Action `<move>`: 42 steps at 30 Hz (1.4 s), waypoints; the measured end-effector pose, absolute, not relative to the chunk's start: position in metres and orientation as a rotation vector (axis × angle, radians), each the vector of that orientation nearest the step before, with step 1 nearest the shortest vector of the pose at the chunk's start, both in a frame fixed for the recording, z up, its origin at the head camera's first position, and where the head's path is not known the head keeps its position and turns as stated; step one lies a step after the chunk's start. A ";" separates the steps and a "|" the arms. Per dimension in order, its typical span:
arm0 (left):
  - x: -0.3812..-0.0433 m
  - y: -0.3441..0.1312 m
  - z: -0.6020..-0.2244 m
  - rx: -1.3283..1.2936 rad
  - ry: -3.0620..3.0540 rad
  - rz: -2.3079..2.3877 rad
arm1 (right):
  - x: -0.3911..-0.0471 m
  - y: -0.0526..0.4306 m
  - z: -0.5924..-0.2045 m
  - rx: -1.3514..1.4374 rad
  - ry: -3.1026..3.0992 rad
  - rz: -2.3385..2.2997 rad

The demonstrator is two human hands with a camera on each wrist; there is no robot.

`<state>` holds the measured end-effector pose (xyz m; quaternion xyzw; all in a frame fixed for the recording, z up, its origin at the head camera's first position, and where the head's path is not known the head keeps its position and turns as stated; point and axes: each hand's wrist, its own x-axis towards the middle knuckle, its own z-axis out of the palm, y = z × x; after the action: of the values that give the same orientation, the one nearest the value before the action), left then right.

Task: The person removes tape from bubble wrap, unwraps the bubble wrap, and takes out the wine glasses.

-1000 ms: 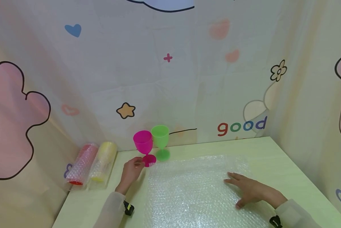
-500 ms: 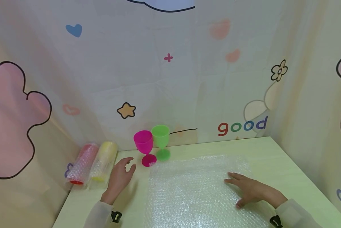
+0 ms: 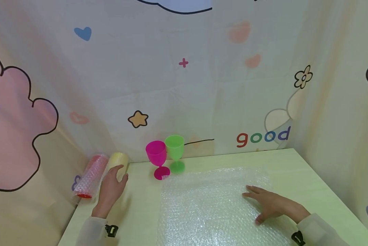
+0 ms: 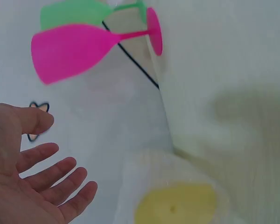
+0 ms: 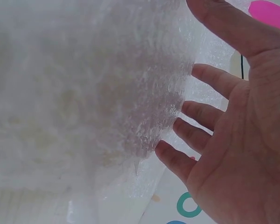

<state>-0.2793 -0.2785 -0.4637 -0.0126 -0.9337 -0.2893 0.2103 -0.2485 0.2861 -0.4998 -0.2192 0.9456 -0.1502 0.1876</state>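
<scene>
My left hand [image 3: 111,187] hangs with parted fingers in front of the yellow bubble-wrapped bundle [image 3: 118,160], overlapping it in the head view. Nothing is between its fingers in the left wrist view, where a yellow round end [image 4: 175,203] shows below. On the right, my right hand [image 3: 271,204] rests spread on the sheet of bubble wrap [image 3: 202,205], fingertips touching it. The pink goblet [image 3: 156,153] stands upright at the sheet's back left corner, which overlaps its foot. Just behind and to the right of it stands the green goblet [image 3: 174,148].
A red bubble-wrapped bundle [image 3: 92,174] lies at the table's left edge, beside the yellow one. A printed curtain [image 3: 184,95] hangs along the back and both sides of the pale table [image 3: 282,167].
My left hand has drawn away from the pink goblet's foot and moved left to the yellow bundle, its fingers parting. The right hand has stayed on the bubble wrap.
</scene>
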 end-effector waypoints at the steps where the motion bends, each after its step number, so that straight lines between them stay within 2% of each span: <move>1: -0.280 -0.284 -0.463 -0.021 -2.602 -0.803 | -0.249 0.286 -0.500 -0.620 2.662 -0.423; 20: -0.314 -0.345 -0.477 -0.025 -2.764 -0.751 | -0.248 0.288 -0.501 -0.632 2.661 -0.443; 42: -0.327 -0.337 -0.492 0.046 -2.909 -0.783 | -0.248 0.288 -0.501 -0.609 2.658 -0.439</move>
<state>-0.3274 -0.3367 -0.4921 0.0151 -0.9635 -0.2594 0.0644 -0.2482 0.2879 -0.5010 -0.2166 0.9450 -0.1561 0.1887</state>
